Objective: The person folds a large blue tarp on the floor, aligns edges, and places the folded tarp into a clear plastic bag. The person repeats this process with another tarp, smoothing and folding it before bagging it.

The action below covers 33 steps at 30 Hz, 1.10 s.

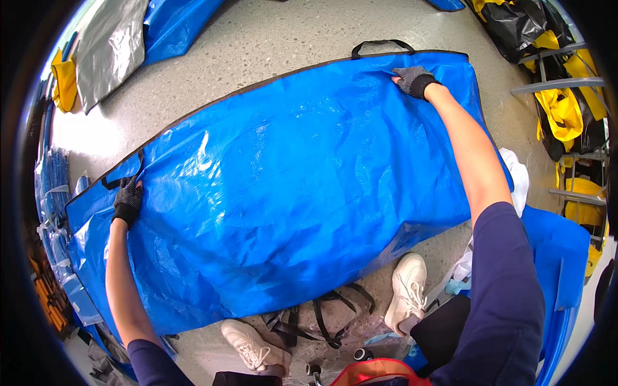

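A large, glossy blue plastic bag with black edging lies spread across the floor, its surface wrinkled. My left hand, in a dark dotted glove, is closed on the bag at its left side, right beside a black strap handle. Near the far right corner, my right hand, gloved alike, pinches the blue material and raises a small fold. Just left of that hand, a second black strap handle loops out over the far edge. The undersides of my fingers are partly hidden.
Speckled floor surrounds the bag. Loose black straps lie between my shoes. Yellow-and-black bags hang on a metal rack at right, above a blue plastic chair. Folded clear-blue packs stand at left; grey sheeting lies far left.
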Tool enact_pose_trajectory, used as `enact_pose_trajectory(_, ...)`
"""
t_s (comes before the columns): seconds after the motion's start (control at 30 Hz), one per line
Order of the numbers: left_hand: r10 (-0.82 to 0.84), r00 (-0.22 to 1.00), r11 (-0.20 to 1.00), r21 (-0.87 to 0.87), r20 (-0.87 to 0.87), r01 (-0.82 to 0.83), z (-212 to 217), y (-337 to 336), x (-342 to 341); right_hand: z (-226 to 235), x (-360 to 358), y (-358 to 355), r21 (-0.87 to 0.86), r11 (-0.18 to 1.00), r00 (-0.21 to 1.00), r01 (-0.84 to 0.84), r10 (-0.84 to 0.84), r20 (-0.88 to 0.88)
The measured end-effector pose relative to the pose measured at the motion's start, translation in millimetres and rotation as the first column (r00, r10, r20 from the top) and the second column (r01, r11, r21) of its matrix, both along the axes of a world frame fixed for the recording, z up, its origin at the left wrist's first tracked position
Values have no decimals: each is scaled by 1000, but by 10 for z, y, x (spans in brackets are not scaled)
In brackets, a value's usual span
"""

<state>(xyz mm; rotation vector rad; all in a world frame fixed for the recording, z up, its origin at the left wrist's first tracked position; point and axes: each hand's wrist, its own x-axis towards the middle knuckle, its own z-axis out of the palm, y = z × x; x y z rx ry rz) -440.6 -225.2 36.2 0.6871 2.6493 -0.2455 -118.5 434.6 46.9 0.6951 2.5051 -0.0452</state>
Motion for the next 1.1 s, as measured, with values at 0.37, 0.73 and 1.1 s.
enact_pose_trajectory(0.37, -71, 996, 996, -52, -54, 69, -351, 408, -670, -88, -776, 168, 196, 953, 952, -230, 178, 249)
enact_pose_trajectory(0.73, -300, 811, 849, 246, -502, 467, -688, 130, -804, -183, -725, 458, -11, 983, 963, -183, 177, -205)
enact_pose_trajectory(1.1, -226, 890, 935, 168, -396, 312, -295, 167, -506, 406, -232, 32, 177, 970, 984, -165, 174, -36)
